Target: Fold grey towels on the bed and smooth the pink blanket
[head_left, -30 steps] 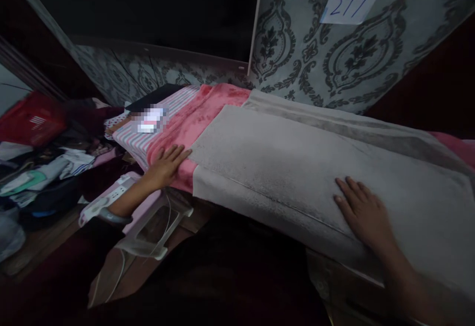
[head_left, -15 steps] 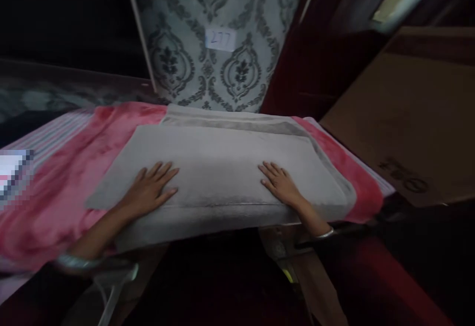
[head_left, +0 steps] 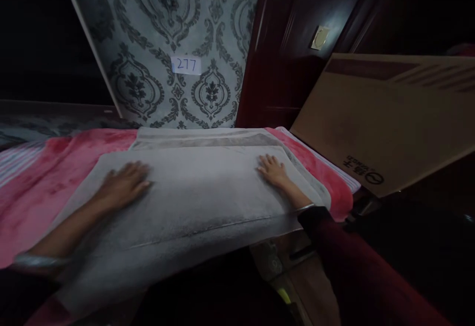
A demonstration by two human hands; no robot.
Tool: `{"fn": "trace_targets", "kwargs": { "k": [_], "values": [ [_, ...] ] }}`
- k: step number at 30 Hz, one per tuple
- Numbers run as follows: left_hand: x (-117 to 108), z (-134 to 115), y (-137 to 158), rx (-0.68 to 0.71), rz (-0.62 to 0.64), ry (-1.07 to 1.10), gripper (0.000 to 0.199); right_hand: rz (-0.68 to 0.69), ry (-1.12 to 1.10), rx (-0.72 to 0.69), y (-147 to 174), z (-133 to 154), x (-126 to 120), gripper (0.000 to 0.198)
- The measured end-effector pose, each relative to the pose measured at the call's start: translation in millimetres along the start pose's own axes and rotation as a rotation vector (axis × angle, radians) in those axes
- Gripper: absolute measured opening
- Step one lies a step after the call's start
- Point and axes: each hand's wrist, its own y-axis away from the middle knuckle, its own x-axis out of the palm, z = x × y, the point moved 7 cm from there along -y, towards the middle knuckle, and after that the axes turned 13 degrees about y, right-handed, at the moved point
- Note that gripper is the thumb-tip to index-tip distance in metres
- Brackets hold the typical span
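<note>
Cloth [head_left: 200, 182] at the frame's centre looks soft, light and floppy, probably best gripped by its side edges. The right hand [head_left: 272, 170] lies spread on it; the blurred left hand [head_left: 124, 183] seems spread too, at centre left.

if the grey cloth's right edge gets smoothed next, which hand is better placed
Likely the right hand: it rests on the grey cloth, nearer that edge than the left hand.
</note>
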Motion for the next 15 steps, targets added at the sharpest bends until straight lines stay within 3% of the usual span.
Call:
{"fn": "trace_targets", "kwargs": {
  "k": [3,6,9,15],
  "values": [
    [15,-62,-36,0.14,0.121,0.048,0.067,-0.007,-0.076,-0.208,-27,67,-9,0.064],
    [29,-72,-60,0.115,0.123,0.066,0.066,-0.029,-0.086,-0.292,-50,86,-4,0.062],
    [35,-47,-75,0.035,0.1,0.056,0.066,-0.039,-0.051,-0.186,-72,48,8,0.059],
    [22,44,-93,-0.238,0.086,0.044,0.072,-0.022,-0.03,0.117,-88,-68,32,0.057]
  ]
}}
